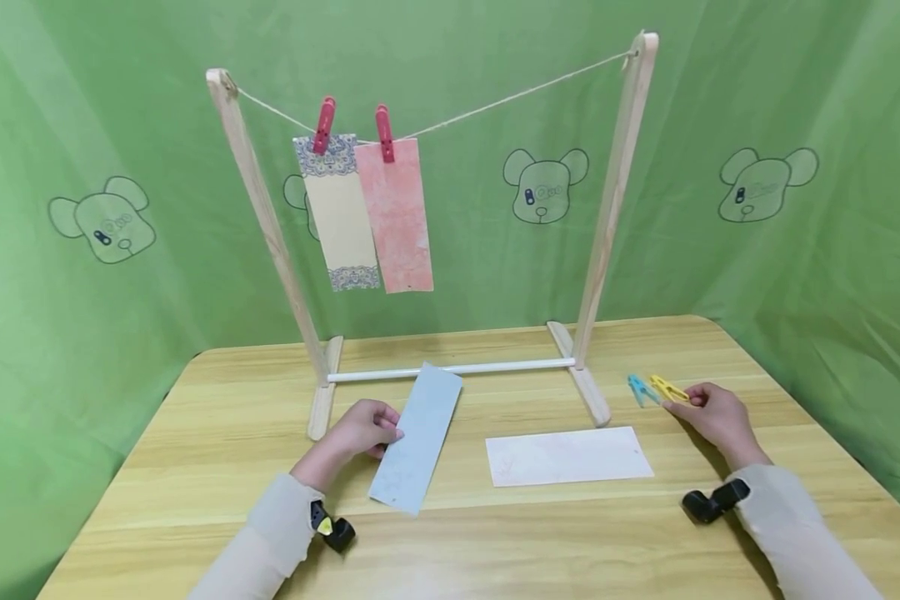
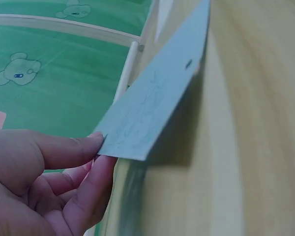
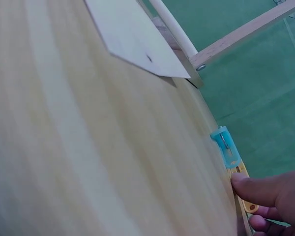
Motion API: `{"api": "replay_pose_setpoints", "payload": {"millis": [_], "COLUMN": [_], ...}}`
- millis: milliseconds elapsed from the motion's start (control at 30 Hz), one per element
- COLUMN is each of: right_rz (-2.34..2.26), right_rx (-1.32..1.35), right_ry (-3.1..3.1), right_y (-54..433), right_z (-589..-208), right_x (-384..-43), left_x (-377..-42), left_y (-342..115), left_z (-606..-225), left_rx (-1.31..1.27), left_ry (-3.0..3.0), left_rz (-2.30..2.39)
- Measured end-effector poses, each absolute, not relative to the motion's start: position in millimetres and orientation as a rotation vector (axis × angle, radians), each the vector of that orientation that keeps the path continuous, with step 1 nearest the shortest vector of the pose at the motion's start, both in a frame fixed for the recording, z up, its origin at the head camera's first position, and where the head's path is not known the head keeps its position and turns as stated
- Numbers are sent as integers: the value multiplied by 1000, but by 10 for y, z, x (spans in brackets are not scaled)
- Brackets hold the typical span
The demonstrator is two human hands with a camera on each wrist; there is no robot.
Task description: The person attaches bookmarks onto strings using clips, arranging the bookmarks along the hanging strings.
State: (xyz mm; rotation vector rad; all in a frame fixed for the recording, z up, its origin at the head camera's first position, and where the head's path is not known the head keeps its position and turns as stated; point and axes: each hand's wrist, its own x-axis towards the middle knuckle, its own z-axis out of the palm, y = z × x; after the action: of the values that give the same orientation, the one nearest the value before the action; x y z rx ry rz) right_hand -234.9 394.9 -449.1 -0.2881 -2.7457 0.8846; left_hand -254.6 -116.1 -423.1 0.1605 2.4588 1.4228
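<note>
My left hand (image 1: 362, 429) pinches a light blue paper card (image 1: 420, 442) by its long edge, between thumb and fingers. The card is tilted off the table, with a small hole near one end. At the right, the thumb and forefinger of my right hand (image 1: 720, 417) are around the handle end of a yellow clothespin (image 1: 667, 388). Touching or close beside it lies a blue clothespin (image 3: 226, 147). Between the hands a pale pink card (image 1: 570, 457) lies flat on the table.
A wooden stand (image 1: 618, 200) holds up a string (image 1: 525, 93). Red clothespins (image 1: 325, 125) hang a patterned cream card (image 1: 339, 212) and a pink card (image 1: 396, 217) from its left part. A white rod (image 1: 495, 367) joins the stand's feet. Green cloth (image 1: 457, 250) surrounds the table (image 1: 217, 467).
</note>
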Motion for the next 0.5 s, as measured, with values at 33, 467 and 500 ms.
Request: {"api": "replay_pose_setpoints", "payload": {"millis": [33,467,500], "right_rz": [889,1128,1164], "right_rx": [-290,-324,-306], "right_ry": [-2743,-2537,-2506], "right_y": [3957,3918,3889], "right_z": [-4489,-4262,-4203], "right_x": [-2348,-2461,-2470], "left_x": [-2554,-2599,-2596], "left_y": [-1159,-1056,-1042], "left_z": [-4224,-3982,-3964], "left_rx": [161,268,284], "left_ry": [2447,2380,2370], "left_rz": [1448,1667,1685]}}
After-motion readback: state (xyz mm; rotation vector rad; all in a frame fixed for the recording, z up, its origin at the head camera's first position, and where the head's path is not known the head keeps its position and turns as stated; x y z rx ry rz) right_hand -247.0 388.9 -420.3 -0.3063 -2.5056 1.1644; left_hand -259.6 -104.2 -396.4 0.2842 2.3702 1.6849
